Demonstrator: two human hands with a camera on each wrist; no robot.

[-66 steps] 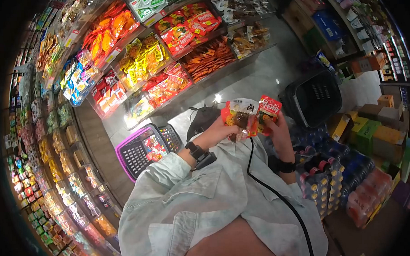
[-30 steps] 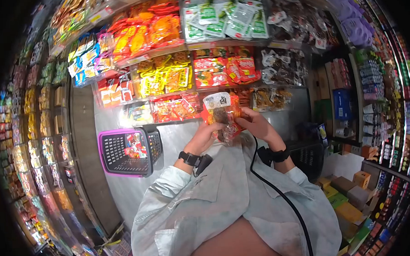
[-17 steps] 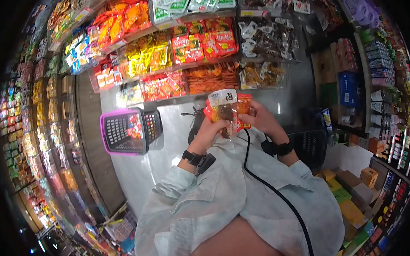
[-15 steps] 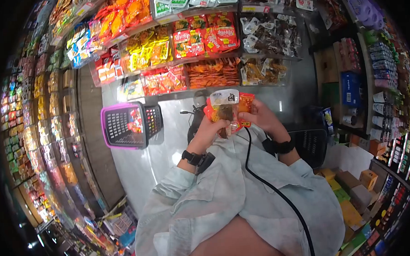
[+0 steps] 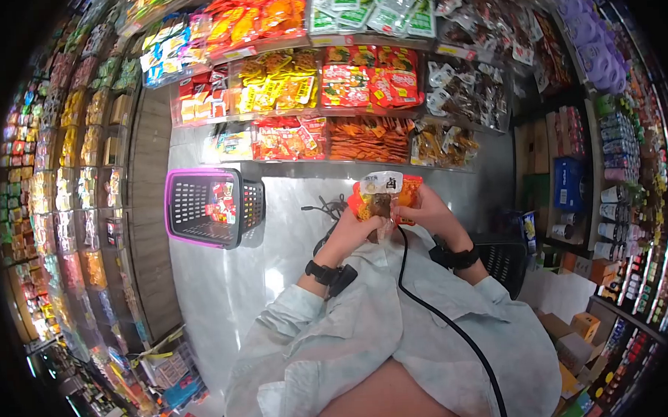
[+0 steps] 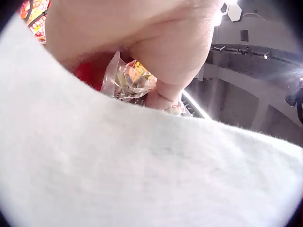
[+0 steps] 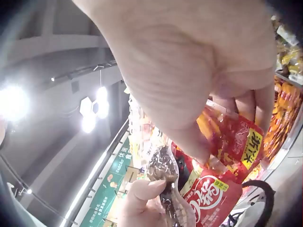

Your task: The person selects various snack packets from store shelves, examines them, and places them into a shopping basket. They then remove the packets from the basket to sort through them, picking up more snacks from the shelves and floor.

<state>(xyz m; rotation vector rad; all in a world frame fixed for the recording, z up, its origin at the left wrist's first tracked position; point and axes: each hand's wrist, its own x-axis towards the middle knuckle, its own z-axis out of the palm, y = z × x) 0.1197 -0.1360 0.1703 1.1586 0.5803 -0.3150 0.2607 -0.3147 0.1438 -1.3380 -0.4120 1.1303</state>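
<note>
Cloth [image 6: 142, 165] partly hides the clear packet [image 6: 127, 90] from the left wrist camera.

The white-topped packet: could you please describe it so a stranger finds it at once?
In the head view, from the pale shirt go up to the left hand. The packet is pinched there, in front of red packets. Its white top with a black character and its brown contents set it apart from them.
</note>
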